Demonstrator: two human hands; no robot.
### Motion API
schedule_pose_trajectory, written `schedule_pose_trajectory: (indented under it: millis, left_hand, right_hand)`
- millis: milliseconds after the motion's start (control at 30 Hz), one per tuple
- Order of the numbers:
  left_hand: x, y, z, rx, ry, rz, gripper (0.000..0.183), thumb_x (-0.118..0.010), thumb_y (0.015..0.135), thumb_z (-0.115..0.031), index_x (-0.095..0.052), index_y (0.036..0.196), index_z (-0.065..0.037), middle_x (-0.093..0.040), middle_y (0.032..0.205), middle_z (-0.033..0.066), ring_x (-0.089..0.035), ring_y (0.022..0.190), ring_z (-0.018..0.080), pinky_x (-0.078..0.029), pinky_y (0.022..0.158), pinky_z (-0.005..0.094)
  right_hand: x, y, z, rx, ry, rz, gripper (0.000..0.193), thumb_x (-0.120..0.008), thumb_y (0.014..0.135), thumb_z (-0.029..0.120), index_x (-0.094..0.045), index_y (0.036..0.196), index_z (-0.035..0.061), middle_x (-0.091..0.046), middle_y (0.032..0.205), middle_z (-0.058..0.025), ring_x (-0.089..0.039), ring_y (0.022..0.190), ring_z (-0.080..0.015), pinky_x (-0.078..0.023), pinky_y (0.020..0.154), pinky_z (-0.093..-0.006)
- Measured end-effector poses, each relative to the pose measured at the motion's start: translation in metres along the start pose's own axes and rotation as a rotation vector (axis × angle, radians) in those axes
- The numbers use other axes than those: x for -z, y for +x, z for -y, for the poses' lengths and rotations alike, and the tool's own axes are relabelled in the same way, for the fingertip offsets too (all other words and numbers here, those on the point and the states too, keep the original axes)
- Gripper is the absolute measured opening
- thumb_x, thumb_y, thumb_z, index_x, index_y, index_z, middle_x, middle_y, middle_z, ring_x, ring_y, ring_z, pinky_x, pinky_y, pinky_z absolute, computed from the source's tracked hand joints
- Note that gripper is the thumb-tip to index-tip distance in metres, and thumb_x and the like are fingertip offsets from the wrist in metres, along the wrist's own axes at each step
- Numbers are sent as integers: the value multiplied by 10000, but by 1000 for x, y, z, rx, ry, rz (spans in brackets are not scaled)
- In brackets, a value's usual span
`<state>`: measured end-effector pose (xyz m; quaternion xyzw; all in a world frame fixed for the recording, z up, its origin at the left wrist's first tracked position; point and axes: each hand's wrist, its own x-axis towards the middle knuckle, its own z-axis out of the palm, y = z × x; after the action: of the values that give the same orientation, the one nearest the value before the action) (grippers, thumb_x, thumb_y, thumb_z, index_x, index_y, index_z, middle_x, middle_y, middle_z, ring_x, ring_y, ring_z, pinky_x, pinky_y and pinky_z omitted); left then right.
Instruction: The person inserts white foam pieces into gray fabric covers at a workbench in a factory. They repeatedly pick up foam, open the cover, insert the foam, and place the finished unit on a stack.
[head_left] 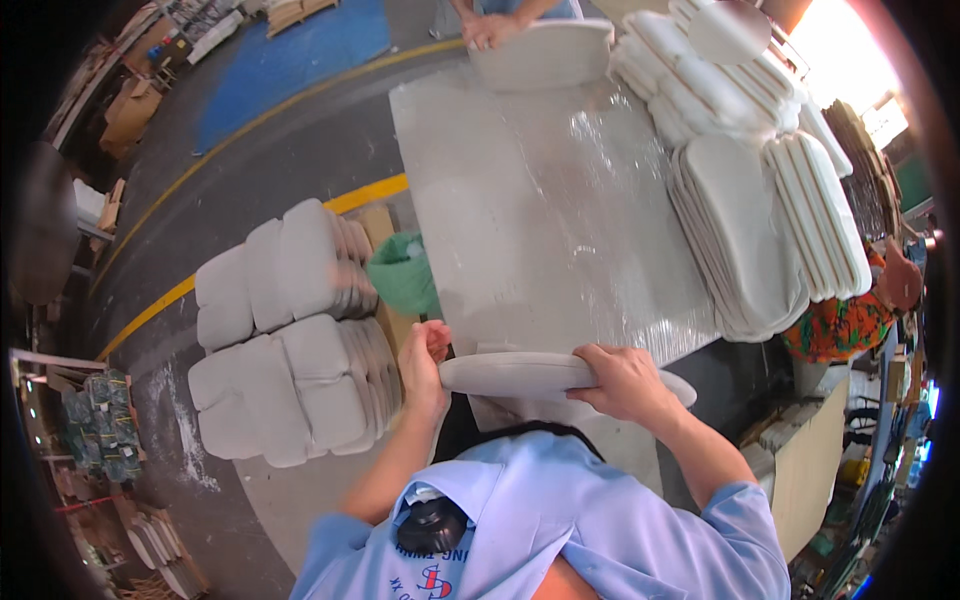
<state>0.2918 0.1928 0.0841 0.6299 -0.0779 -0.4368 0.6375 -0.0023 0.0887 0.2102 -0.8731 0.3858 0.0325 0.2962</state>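
A pale grey padded cushion [515, 374] stands on edge at the table's near side, close to my body. My right hand [625, 382] is closed over its upper edge toward the right end, thumb on the near face. Beside the cushion's left end is my left hand [424, 365], its fingers loosely bent and apart, slightly blurred, with nothing seen in them. Whether that hand touches the cushion I cannot tell. The table [540, 210] in front of me has a pale top covered with shiny clear plastic film.
Stacked grey cushions [285, 385] stand low on the left, next to a green bag [403, 275]. More cushions [740, 230] are piled along the table's right side. Across the table, a co-worker's hands [493, 30] hold another cushion [542, 55]. Yellow lines mark the floor.
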Motion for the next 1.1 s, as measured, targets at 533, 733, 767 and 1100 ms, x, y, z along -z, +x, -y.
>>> schedule_pose_trajectory:
  millis: [533, 733, 767, 1100]
  left_hand:
    - [-2, 35, -10, 45, 610, 374, 692, -563, 1055, -549, -516, 1525, -44, -489, 1583, 251, -552, 1396, 354, -422, 1159, 422]
    - [69, -2, 53, -162, 871, -159, 829, -711, 930, -601, -533, 1474, -2, -660, 1309, 243, -658, 1194, 343, -519, 1014, 455]
    - [83, -12, 65, -187, 852, -233, 842, -725, 925, -594, -528, 1469, 20, -676, 1271, 245, -674, 1159, 336, -530, 993, 447]
    - [44, -72, 98, 259, 171, 292, 1047, -793, 837, -678, -542, 1395, 172, -669, 1343, 255, -641, 1235, 275, -505, 1052, 394]
  right_hand:
    - [-119, 26, -67, -566, 1595, -165, 576, -741, 1010, 322, -522, 1451, 22, -676, 1287, -153, -702, 1109, -272, -617, 864, -437]
    - [-128, -5, -88, -495, 831, 30, 227, -694, 1031, 235, -699, 1108, 22, -730, 853, -82, -680, 581, -153, -528, 514, -261]
    - [-118, 4, -85, -468, 880, 5, 215, -697, 1031, 240, -703, 1097, 35, -729, 849, -80, -674, 568, -156, -514, 503, -260]
    - [-137, 123, -34, 449, -269, -367, 359, -683, 950, 170, -680, 1305, 119, -620, 1360, -142, -581, 1241, -367, -436, 1040, -529]
